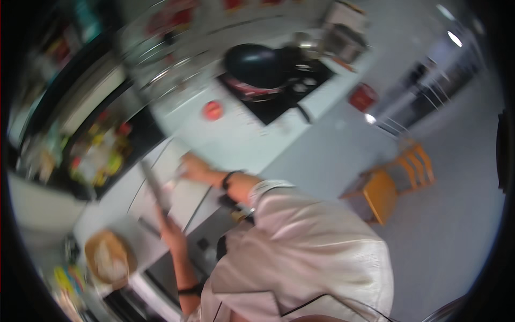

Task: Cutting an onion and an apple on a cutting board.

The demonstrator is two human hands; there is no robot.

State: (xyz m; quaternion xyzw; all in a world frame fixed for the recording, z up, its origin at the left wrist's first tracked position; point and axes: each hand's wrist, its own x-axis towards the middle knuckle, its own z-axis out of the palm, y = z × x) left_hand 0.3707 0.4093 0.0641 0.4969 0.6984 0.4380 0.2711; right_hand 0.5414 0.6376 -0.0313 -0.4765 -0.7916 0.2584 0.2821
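The view is blurred by motion. My left hand [174, 233] grips what looks like a knife [151, 181], its long grey blade pointing away from me over a pale cutting board [189, 197]. Over the board's far right part is my right hand [196, 167], fingers bent; whether it holds something is unclear. Between the hands lies a small pinkish-white item [169, 186], too blurred to name. A dark narrow object [149, 227] rests on the counter beside my left hand.
A black wok [253, 66] stands on the black cooktop [267, 114], near a red round item [212, 110]. At lower left is a brown container [108, 257] with whitish contents. Colourful items [98, 153] fill a dark recess at left. A wooden chair [380, 195] stands right.
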